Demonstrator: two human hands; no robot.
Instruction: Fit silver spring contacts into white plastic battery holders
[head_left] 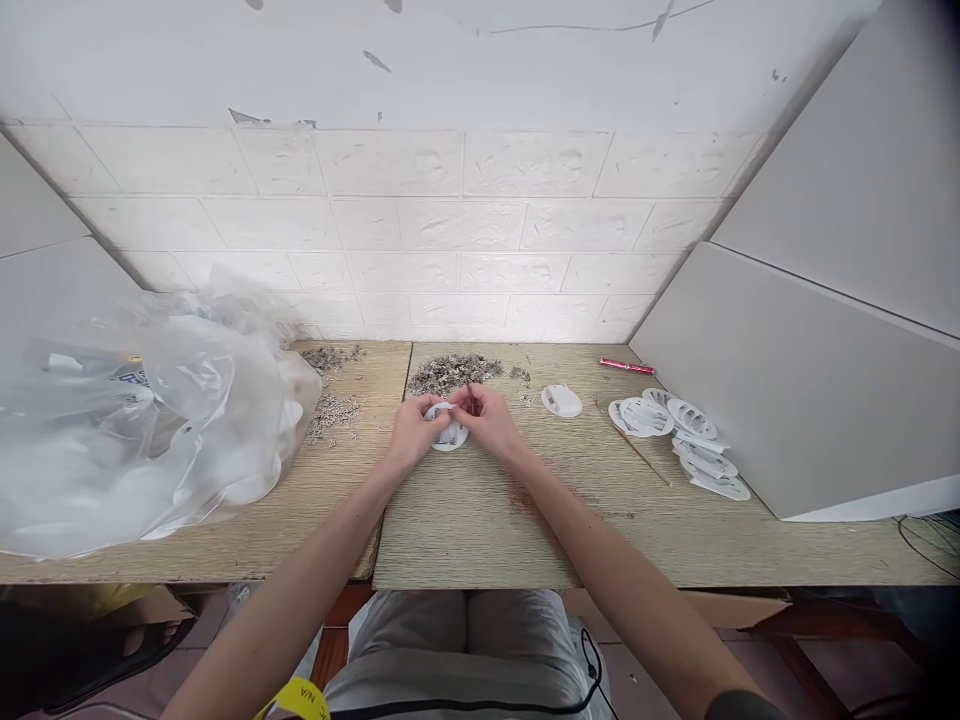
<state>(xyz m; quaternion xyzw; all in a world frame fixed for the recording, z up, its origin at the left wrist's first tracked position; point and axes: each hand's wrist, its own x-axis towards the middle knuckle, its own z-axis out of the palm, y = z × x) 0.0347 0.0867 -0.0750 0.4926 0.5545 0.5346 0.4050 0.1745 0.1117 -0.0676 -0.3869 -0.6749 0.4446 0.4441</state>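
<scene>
My left hand (412, 428) and my right hand (489, 418) meet at the middle of the wooden table (480, 530). Between them they hold a small round white plastic part (448, 432) that rests on the table top. The left fingers curl round its left edge. The right fingers pinch a thin dark pin-like piece (469, 393) just above the part. Directly behind the hands lies a pile of small metal pieces (454, 371).
A big clear plastic bag (142, 430) of white parts fills the left side. More metal pieces (331, 410) lie beside it. One white disc (561, 401), a stack of white discs (690, 440), a thin stick (637, 450) and a red pen-like tool (626, 366) lie to the right.
</scene>
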